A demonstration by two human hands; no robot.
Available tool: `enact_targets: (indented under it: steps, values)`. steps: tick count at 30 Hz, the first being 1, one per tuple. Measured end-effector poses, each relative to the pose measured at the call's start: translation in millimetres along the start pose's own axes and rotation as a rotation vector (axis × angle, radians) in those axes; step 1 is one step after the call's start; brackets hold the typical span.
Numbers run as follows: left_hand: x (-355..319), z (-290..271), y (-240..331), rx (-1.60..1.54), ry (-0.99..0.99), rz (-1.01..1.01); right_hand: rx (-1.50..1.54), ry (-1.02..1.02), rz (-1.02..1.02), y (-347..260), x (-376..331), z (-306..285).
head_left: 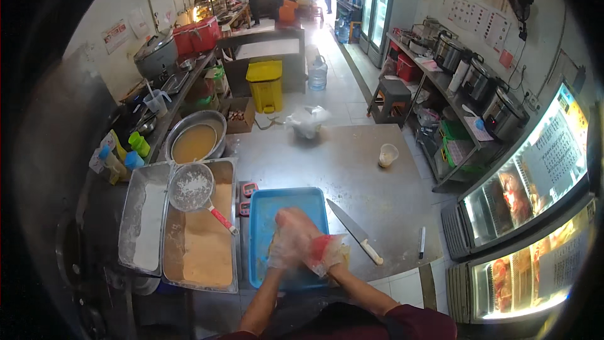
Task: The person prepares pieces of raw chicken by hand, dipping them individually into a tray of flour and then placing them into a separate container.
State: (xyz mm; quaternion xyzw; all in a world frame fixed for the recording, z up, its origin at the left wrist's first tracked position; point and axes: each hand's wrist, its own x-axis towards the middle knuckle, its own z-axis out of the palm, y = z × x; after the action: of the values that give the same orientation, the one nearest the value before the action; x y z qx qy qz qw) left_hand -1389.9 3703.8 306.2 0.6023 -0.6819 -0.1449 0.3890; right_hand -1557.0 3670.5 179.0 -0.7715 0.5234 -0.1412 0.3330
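Note:
Both my hands, in clear plastic gloves, are close together over a blue tray (254,226) on the steel table. My left hand (286,253) and my right hand (324,255) meet at a pale pink mass (294,223) that looks like raw meat, smeared by motion. A red patch shows at my right hand; whether it is part of the glove or a separate thing is unclear. The fingers of both hands are blurred, so their grip cannot be made out. Pale yellowish bits show in the tray beside the hands. Right of the tray lies a large knife (352,230) with a pale handle.
Left of the tray are metal pans of orange-tan powder (204,255) and white powder (148,226). A sieve (192,187) rests across them. Behind stands a basin of cloudy liquid (195,143). A plastic bag (307,121), a cup (388,155) and a marker (422,242) lie around the table.

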Motion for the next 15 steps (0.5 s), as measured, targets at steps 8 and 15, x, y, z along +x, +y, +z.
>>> enact_targets:
  steps: [8,15]
  values:
    - [-14.3,27.7,-54.1,0.141,-0.024,-0.061,0.041,-0.031,-0.02,8.4,17.9,14.6]
    - [2.1,24.7,-65.8,0.163,-0.3,-0.298,0.057,-0.032,-0.022,9.8,23.0,30.9]
